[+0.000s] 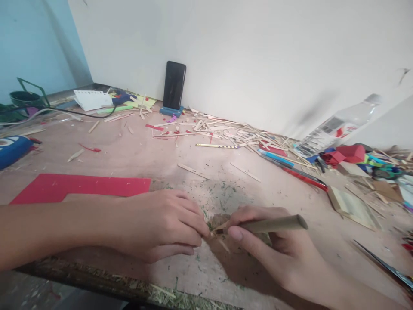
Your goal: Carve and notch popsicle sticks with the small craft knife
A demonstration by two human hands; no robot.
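From a head-worn camera, a near view faces forward and down over a pale brown wooden counter (135, 153), the bare left hand (172, 224) and bare right hand (285, 254) close at lower center, a plain white wall (245, 56) across the top.

Ten o'clock from the left hand (171, 226), the flat paper sheet (109, 185) was plain red. I saw a slim, glossy black phone (174, 84) on a blue stand (169, 112) at twelve, dark dots along a thin yellow stick (214, 146) at one, and a dull tan, cylindrical tool handle (275, 224) at three.
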